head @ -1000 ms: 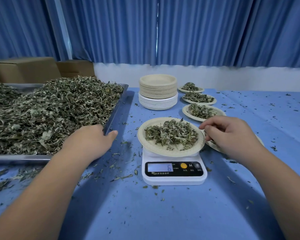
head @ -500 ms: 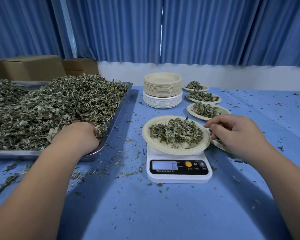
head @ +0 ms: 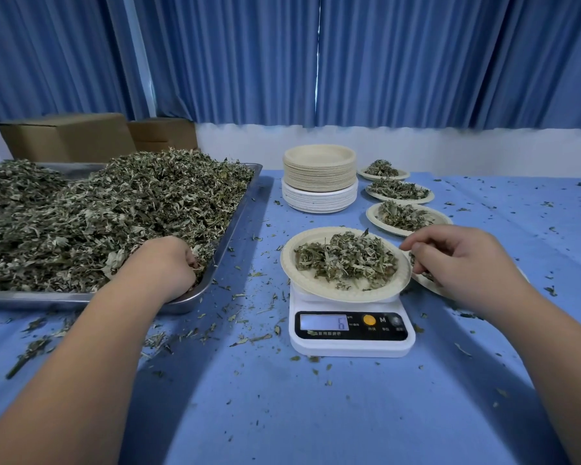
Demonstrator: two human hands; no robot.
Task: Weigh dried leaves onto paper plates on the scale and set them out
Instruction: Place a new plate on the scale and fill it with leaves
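Dried leaves [head: 98, 223] in tray [head: 236, 226], left hand [head: 163, 263] gripping them, right hand [head: 463, 260] loosely curled beside plate [head: 316, 286], grasp unclear

Left of the scale [head: 351, 333], the left forearm [head: 91, 347] is bare from wrist to frame edge, with no sleeve on it. Right of the scale, the right forearm [head: 534, 347] is equally uncovered. The left hand [head: 168, 263] and right hand [head: 457, 260] are ungloved, with rounded knuckles and thick fingers.
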